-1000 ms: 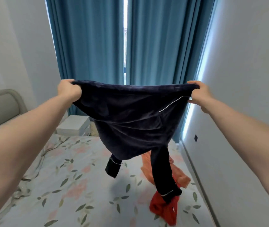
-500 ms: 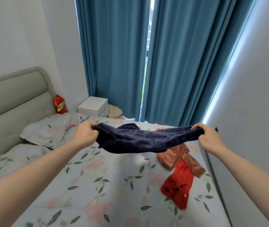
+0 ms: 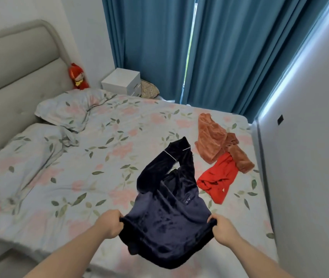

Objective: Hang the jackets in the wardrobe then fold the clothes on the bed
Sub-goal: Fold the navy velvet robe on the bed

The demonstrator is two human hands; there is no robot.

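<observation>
Hands: I am seeing my left hand (image 3: 110,223) and right hand (image 3: 224,229) each pinching a near corner of the navy top (image 3: 167,207).
Navy top: lying spread on the bed (image 3: 79,177), sleeves reaching far.
Other clothes: orange garment (image 3: 213,141) and red garment (image 3: 219,177) are lying right.

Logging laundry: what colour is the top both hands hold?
Dark navy top with thin white cuff piping, clearest in the head view.
</observation>
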